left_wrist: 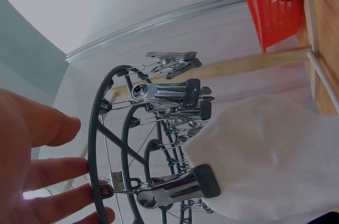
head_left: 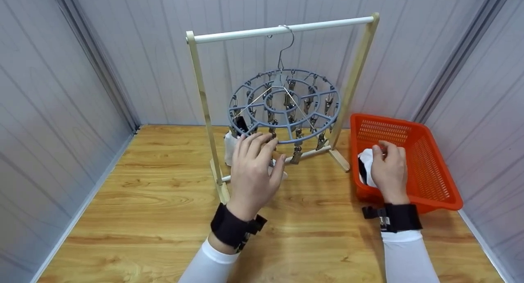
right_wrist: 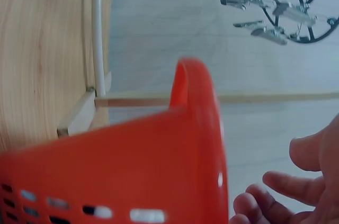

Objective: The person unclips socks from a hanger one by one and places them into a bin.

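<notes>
A round grey-blue clip hanger (head_left: 293,140) hangs by its metal hook, ringed with metal clips (head_left: 297,155). At the hanger's near rim is my left hand (head_left: 254,168), fingers extended against the ring in the left wrist view. One clip (left_wrist: 172,189) there grips a white cloth piece (left_wrist: 265,155), which hangs down. Over the orange basket (head_left: 440,152) hovers my right hand (head_left: 391,168), its fingers loosely bent with nothing between them. Below it, white cloth with a black part (head_left: 367,164) lies in the basket, partly hidden by the hand.
A wooden stand with a white top rail (head_left: 245,34) holds the hanger on the wooden tabletop (head_left: 143,217). Its right foot (head_left: 339,160) reaches close to the basket. Pale panel walls (head_left: 163,70) enclose the back and sides.
</notes>
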A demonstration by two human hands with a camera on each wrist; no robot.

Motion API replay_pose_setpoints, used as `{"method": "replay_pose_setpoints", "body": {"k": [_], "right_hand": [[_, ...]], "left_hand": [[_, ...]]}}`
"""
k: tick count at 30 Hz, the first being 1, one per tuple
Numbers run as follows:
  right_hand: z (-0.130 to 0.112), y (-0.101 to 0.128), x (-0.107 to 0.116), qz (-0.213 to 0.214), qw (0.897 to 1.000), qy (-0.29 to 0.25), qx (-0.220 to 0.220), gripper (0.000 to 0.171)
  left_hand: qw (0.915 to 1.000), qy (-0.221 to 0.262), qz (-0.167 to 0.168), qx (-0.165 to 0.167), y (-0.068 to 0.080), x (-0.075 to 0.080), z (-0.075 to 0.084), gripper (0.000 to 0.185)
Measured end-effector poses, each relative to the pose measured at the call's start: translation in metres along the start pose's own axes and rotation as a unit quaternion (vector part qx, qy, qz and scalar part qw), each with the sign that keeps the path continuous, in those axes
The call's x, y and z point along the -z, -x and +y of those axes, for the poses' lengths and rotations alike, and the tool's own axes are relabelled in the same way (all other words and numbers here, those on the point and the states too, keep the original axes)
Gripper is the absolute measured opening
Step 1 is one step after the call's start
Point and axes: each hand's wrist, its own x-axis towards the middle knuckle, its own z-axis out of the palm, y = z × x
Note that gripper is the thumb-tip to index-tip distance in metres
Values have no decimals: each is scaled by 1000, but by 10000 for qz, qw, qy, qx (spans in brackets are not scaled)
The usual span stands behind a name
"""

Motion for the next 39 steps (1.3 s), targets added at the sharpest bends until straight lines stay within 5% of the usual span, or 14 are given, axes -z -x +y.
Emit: {"method": "replay_pose_setpoints", "body": {"k": [15,29,33,39], "right_hand": [[-22,12,-17,-150,9973,-175,699,45],[-29,19,-30,-340,9929,19,1139,42],[-32,20,-32,-404,9919,1,1205,41],[-34,22,-38,-478,9896,22,1356,41]], "left_hand": [[9996,194,-3,-220,1,-3,6,38],[9938,942,-148,-577,-1,-1,8,42],[9950,754,139,-647,-4,5,-1,41],[9996,-91,178,-210,-7,14,-15,42]]}}
